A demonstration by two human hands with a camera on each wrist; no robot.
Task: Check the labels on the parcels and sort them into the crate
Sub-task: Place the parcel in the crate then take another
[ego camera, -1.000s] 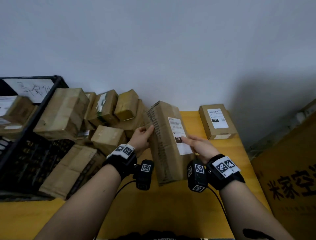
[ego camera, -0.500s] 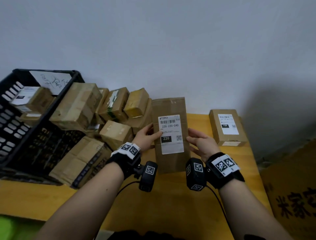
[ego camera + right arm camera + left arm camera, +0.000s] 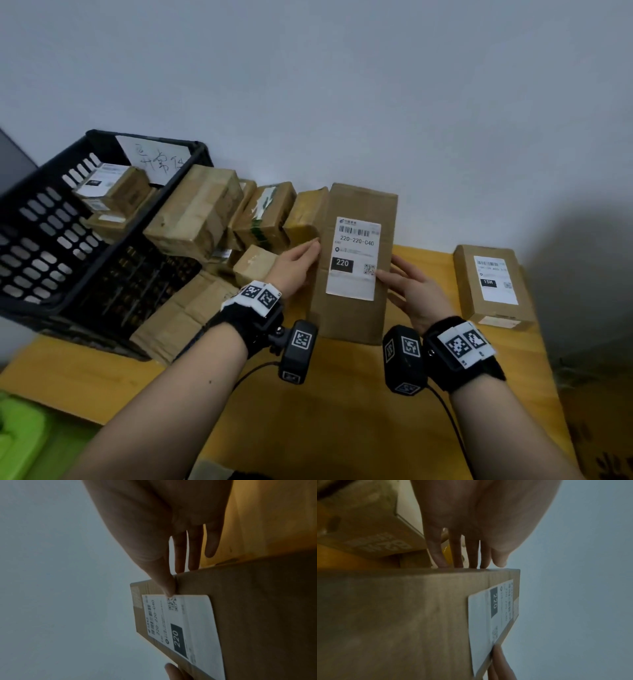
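Since 1 s ago I've turned the parcel (image 3: 352, 308) label-front, upright at frame centre. My left hand (image 3: 296, 267) w/ straight fingers (image 3: 436, 553) presses its left side; my right hand (image 3: 407, 291) clasps the right edge, thumb (image 3: 167, 586) on the label (image 3: 354, 258), which reads "220-220-C40" & "220". Crate (image 3: 41, 240) sits upper left w/ a handwritten note (image 3: 154, 157). 2nd parcel (image 3: 493, 287) lies at right, tagged "15H".
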